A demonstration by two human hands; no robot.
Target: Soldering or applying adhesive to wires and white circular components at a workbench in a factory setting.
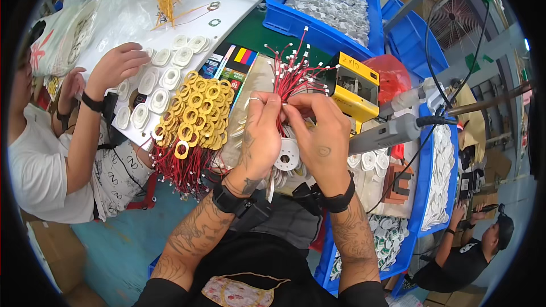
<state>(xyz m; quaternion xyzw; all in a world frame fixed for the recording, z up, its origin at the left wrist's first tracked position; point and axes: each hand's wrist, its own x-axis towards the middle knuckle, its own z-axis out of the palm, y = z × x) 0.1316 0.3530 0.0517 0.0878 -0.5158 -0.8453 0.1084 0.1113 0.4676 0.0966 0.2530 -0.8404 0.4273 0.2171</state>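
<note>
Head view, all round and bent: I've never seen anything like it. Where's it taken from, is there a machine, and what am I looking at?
There is no robot here. A wide fisheye camera on someone's head looks down, so straight edges curve. The wearer's bare left hand and right hand meet at the fingertips, pinching among red wires with white plugs; their fingers hide the exact spot. A white disc shows just below. To the left lie many yellow rings and, beyond them, white oval pieces. To the right is a yellow box; farther back, a blue bin holds white pieces. Another person sits at the left.
</note>
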